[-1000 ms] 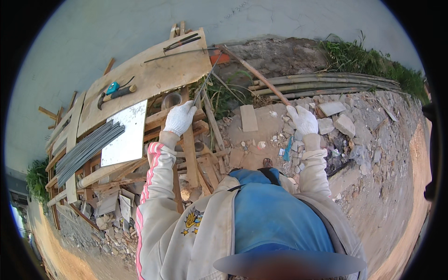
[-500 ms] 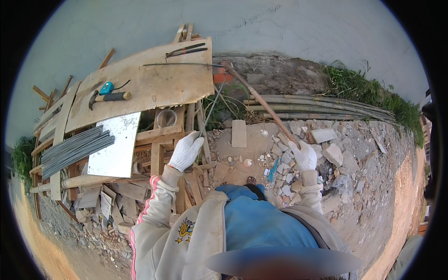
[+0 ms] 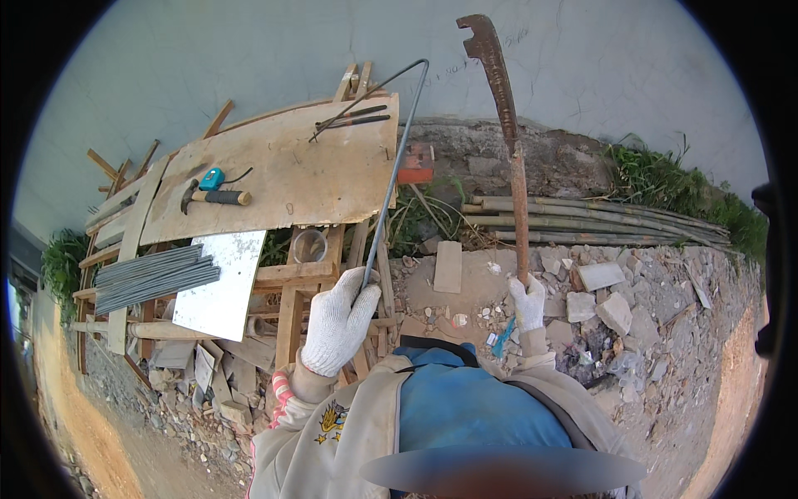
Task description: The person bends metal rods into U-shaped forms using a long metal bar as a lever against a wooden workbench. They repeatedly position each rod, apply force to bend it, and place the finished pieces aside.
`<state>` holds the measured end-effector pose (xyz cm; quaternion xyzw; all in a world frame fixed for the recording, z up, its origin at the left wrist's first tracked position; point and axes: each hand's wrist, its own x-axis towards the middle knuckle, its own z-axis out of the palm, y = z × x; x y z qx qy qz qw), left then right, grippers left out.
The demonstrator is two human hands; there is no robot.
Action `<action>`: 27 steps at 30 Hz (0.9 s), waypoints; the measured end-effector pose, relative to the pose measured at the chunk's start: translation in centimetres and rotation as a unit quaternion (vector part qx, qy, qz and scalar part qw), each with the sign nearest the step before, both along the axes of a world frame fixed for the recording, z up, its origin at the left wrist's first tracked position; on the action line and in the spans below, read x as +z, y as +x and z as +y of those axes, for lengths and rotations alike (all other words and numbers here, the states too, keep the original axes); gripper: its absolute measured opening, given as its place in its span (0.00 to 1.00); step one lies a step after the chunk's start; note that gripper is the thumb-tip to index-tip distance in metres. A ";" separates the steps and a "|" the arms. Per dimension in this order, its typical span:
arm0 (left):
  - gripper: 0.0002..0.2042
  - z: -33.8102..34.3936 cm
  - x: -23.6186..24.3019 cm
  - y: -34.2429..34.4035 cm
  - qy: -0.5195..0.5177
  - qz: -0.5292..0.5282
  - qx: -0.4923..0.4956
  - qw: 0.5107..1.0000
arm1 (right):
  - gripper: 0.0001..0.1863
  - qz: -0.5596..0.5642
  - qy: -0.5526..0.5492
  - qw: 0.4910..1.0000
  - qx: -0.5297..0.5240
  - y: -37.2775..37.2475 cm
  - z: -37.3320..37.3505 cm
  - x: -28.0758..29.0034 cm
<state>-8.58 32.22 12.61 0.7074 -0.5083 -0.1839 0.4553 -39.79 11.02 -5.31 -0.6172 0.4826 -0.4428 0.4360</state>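
My left hand (image 3: 339,323), in a white knit glove, grips a steel rod (image 3: 389,185) that rises to a sharp bend and slants back down over the plywood board (image 3: 266,166). My right hand (image 3: 527,306), also gloved, grips the rusty shaft of an upright bar tool (image 3: 519,200) with a notched head, apart from the rod. On the board lie a teal tape measure (image 3: 212,179), a hammer (image 3: 224,197) and long-handled cutters (image 3: 356,120). Below the board, a bundle of straight rods (image 3: 154,279) rests across a white sheet (image 3: 214,312) and wooden slats.
The board rests on rough timber framing (image 3: 289,324) against a grey wall (image 3: 598,66). Bamboo poles (image 3: 582,212) lie along the wall by grass (image 3: 740,216). Broken concrete (image 3: 615,316) covers the ground at right; an orange block (image 3: 416,170) sits behind the board's corner.
The bar tool has swung up from slanting to upright, its head now high against the wall. The bent rod is raised and separated from it. Both my hands have moved nearer my body.
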 end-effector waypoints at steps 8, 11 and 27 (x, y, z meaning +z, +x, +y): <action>0.10 11.8 7.0 4.8 0.004 -0.055 0.168 0.984 | 0.11 -0.118 0.038 0.990 0.072 7.3 -2.4 8.3; 0.11 15.5 7.2 6.2 -0.037 -0.044 0.177 0.983 | 0.11 -0.127 0.019 0.986 0.102 9.8 -4.3 11.1; 0.12 10.5 -2.2 7.0 0.024 -0.009 0.173 0.985 | 0.16 -0.008 -0.026 0.986 0.163 9.7 -14.2 14.3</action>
